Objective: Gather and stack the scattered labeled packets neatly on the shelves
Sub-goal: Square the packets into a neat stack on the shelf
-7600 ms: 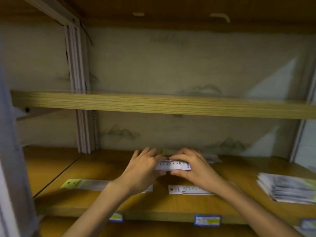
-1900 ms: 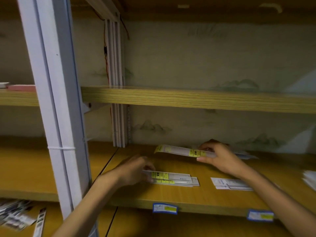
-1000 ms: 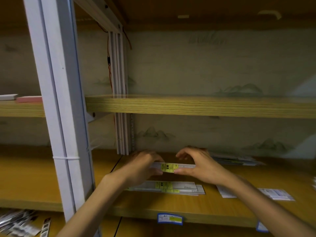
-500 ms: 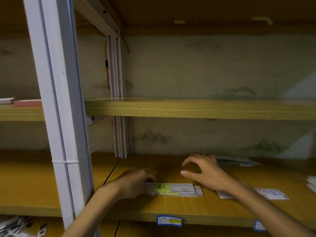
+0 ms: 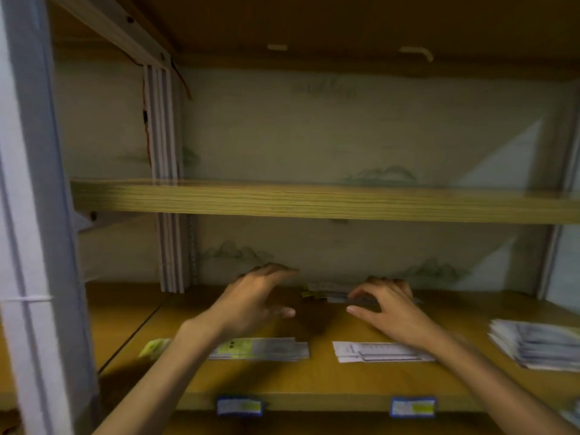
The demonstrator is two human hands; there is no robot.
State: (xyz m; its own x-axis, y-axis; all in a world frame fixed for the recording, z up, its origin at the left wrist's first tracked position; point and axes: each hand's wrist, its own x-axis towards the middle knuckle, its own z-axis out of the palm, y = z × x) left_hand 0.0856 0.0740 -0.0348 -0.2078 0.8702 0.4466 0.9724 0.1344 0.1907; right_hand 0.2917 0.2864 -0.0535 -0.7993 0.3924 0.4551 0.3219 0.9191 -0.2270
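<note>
Blurred, unreadable yellow-labelled packets (image 5: pixel 257 349)

1. The print on the packets (image 5: pixel 260 349) under the left forearm is smeared by motion blur; the forearm covers part of them.
2. The right hand (image 5: pixel 387 307) hides most of the rear packets (image 5: pixel 323 290).
3. The stack (image 5: pixel 533 343) runs off the right edge.
4. Text on the shelf-edge labels (image 5: pixel 239 405) is unreadable.

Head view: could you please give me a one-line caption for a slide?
Both hands, left and right, reach for packets at the shelf back.
</note>
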